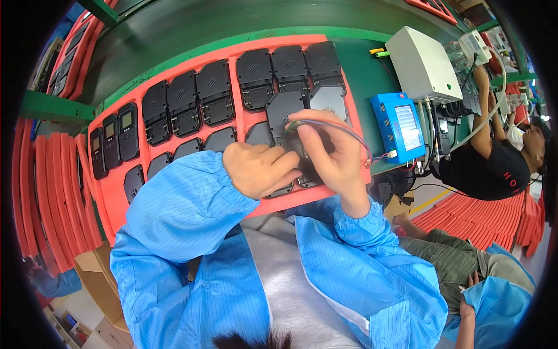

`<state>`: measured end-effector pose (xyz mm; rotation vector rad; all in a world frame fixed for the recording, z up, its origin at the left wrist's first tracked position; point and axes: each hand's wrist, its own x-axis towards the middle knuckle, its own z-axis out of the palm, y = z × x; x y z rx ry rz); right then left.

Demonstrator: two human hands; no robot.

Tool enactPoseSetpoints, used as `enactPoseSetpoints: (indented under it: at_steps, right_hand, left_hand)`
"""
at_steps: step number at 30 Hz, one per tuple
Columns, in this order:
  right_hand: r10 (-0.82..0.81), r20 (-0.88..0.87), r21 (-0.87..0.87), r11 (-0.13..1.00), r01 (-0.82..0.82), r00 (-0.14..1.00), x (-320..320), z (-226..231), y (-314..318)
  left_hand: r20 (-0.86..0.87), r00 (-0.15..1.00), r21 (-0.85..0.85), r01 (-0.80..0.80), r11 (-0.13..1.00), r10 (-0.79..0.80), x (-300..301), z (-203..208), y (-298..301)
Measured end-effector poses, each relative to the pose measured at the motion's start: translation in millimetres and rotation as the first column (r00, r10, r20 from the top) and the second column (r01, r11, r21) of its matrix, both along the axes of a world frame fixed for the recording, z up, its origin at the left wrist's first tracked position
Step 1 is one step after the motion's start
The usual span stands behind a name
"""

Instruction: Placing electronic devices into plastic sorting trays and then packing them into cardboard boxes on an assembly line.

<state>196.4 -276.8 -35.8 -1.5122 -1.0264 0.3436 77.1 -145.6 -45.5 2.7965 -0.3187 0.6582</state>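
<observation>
My right hand (pixel 337 152) pinches the end of some thin wire leads (pixel 349 127) between thumb and forefinger, with a small greenish piece at the tip. The leads run back toward a blue handheld tester (pixel 399 127) with a lit screen. My left hand (pixel 258 168) is closed, its fingers curled toward my right hand; whatever they hold is hidden. Both hands are over black device housings at the front right of a red foam tray (pixel 168 68). One black housing (pixel 285 110) with a speaker grille lies just beyond my fingertips, partly covered by my right hand.
Rows of black housings (pixel 214 87) fill the tray, with finished-looking units with small screens (pixel 128 131) at its left. A white box (pixel 423 64) with cables stands behind the tester. Red foam sheets (pixel 58 192) are stacked at left. Another person (pixel 485 163) is at the right.
</observation>
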Motion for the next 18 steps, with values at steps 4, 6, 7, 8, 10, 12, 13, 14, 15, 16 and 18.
enactPoseSetpoints:
  at_steps: [4,6,7,8,10,12,13,14,15,16,18]
  right_hand:
    - [0.036,0.025,-0.074,0.997,-0.034,0.999,0.4,3.2,-2.6]
    - [0.041,0.038,-0.084,0.996,-0.037,0.998,0.6,3.4,-2.6]
    - [0.033,0.032,-0.068,0.997,-0.031,0.999,0.3,2.5,-2.2]
    - [0.026,0.026,-0.052,0.998,-0.025,0.999,0.0,1.6,-1.8]
    - [0.018,0.022,-0.034,0.999,-0.017,1.0,0.1,2.0,-0.8]
    - [0.02,0.105,-0.021,1.0,-0.018,0.994,0.7,4.9,0.8]
    - [0.021,0.146,-0.015,1.0,-0.019,0.989,0.7,6.0,1.6]
    - [0.02,0.146,-0.013,1.0,-0.018,0.989,0.2,6.7,1.9]
    - [0.014,0.159,-0.014,1.0,-0.011,0.987,-0.5,7.3,2.1]
    - [0.007,0.171,-0.015,1.0,-0.004,0.985,-1.3,7.7,2.2]
    - [-0.004,0.185,-0.014,1.0,0.007,0.983,-1.4,8.1,2.2]
  left_hand:
    - [-0.01,1.0,0.005,0.002,1.0,-0.002,-0.1,1.2,-0.8]
    - [-0.018,1.0,0.009,-0.004,1.0,0.004,-0.3,1.0,-1.2]
    - [-0.023,1.0,0.012,-0.006,1.0,0.006,-0.5,1.1,-1.3]
    - [-0.022,1.0,0.012,-0.005,1.0,0.005,-0.6,1.4,-1.5]
    - [-0.022,1.0,0.019,-0.012,1.0,0.013,-0.9,2.1,-2.0]
    - [-0.021,1.0,0.024,-0.015,1.0,0.016,-0.9,2.1,-1.8]
    - [-0.014,1.0,0.019,-0.016,1.0,0.016,-1.0,0.9,-1.5]
    - [-0.007,1.0,0.014,-0.017,1.0,0.017,-0.9,-0.6,-1.3]
    - [0.001,1.0,0.009,-0.017,1.0,0.017,-0.8,-1.5,-1.1]
    - [0.001,1.0,0.01,-0.015,1.0,0.015,-0.7,-2.0,-1.1]
    - [0.017,1.0,-0.001,-0.019,1.0,0.019,0.5,-1.9,-1.9]
